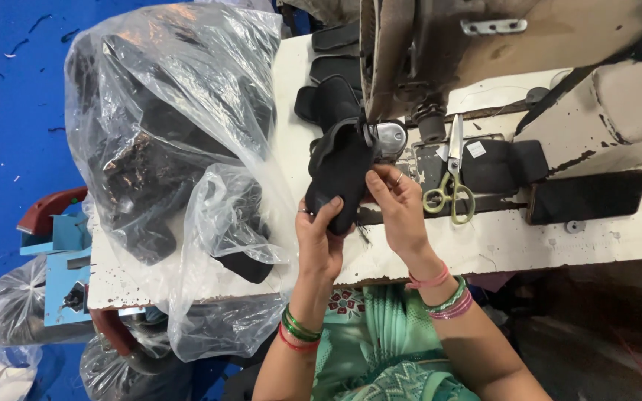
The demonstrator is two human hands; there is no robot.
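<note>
The fingers of the left hand (319,236) curl around the lower end of a black fabric piece (339,174), thumb on top and a ring on one finger, so the hand is closed on it from below. The right hand (397,202) pinches the same piece along its right edge with thumb and forefinger; it too wears a ring. The piece is soft, matte and dark, shaped like a long curved shoe part with a raised rim, and it lies on the white table (499,241) with its upper end under the needle area of the sewing machine (484,44). Both forearms rise from the bottom of the view, wrists bent slightly inward toward each other, with green and red bangles on the left wrist and pink and green ones on the right.

More black fabric pieces (336,63) of the same kind lie stacked above on the table. To the right, scissors (451,182) with yellow-green handles rest on a flat black pad (503,163), blades pointing up. A small white label sits just beside the blades. The machine body is worn, beige and stained, and the table paint is chipped at the edges.

To the left, a large clear plastic bag (172,134), crinkled and glossy, holds many dark pieces and spills over the table's left edge. Beyond it the floor (9,111) is blue.
</note>
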